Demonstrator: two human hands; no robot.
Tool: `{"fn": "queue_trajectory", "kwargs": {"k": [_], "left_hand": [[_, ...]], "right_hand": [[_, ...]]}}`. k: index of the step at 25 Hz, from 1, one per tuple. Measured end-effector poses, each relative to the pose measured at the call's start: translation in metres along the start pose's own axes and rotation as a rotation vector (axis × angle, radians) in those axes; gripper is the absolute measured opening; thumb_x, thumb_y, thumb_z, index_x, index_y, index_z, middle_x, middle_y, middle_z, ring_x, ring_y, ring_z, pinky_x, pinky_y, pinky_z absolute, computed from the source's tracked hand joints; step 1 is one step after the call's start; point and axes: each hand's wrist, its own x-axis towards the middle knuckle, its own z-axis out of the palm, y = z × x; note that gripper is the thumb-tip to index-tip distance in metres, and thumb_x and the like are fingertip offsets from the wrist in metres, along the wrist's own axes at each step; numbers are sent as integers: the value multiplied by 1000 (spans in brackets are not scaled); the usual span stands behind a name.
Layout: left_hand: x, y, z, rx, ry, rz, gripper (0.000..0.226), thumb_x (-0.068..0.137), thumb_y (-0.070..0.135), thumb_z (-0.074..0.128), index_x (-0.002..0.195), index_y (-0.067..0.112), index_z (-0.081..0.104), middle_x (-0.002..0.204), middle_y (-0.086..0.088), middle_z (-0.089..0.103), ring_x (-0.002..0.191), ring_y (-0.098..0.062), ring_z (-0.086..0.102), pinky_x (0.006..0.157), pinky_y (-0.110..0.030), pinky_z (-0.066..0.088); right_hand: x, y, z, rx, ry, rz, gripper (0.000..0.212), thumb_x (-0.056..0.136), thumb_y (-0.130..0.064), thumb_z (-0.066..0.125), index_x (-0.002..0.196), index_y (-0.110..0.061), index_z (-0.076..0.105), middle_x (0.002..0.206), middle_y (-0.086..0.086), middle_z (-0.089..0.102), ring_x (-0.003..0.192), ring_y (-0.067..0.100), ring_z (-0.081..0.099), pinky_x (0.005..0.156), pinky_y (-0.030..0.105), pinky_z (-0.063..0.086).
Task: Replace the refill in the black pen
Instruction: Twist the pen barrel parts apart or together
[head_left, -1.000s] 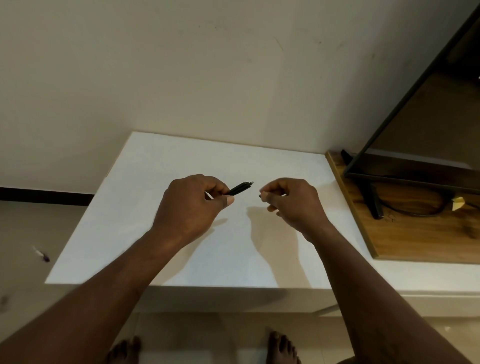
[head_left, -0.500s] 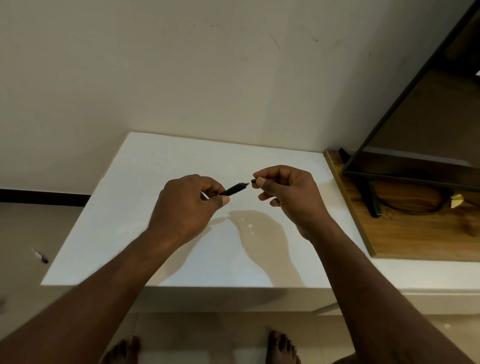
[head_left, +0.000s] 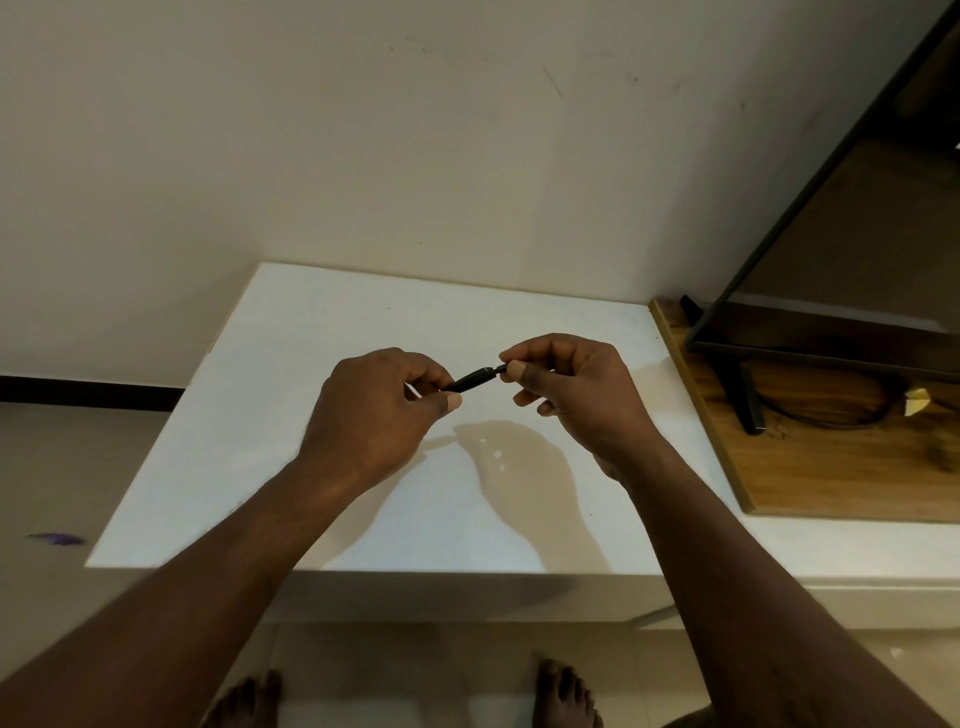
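Note:
A short stretch of the black pen (head_left: 471, 379) shows between my two hands, held in the air above the white table (head_left: 291, 415). My left hand (head_left: 379, 415) is closed around the pen's barrel, most of which is hidden in the fist. My right hand (head_left: 571, 395) pinches a small black end piece (head_left: 502, 368) between thumb and forefinger, right against the pen's free end. Whether the piece is joined to the barrel I cannot tell. No loose refill is in sight.
A wooden board (head_left: 831, 467) lies on the table's right side, carrying a black-framed screen (head_left: 831, 291) on a stand with a dark cable. A small purple object (head_left: 57, 539) lies on the floor at left. The wall stands just behind the table.
My right hand has moved left to the pen's tip, closing the gap, and now pinches the end piece against the barrel. My left hand has stayed about where it was.

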Motion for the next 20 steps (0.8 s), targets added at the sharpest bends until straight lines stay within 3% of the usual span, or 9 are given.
{"fn": "queue_trajectory", "kwargs": {"k": [20], "left_hand": [[1,1,-2,10,-2,4,5,86,37,81,91,34,80,82,15,71,75,-5,66,73,-32,55]], "right_hand": [[-2,-2,2,-46,-5,-7,9,95,-18,76,97,-24,82,95,5,80,78,15,78,61,18,51]]}}
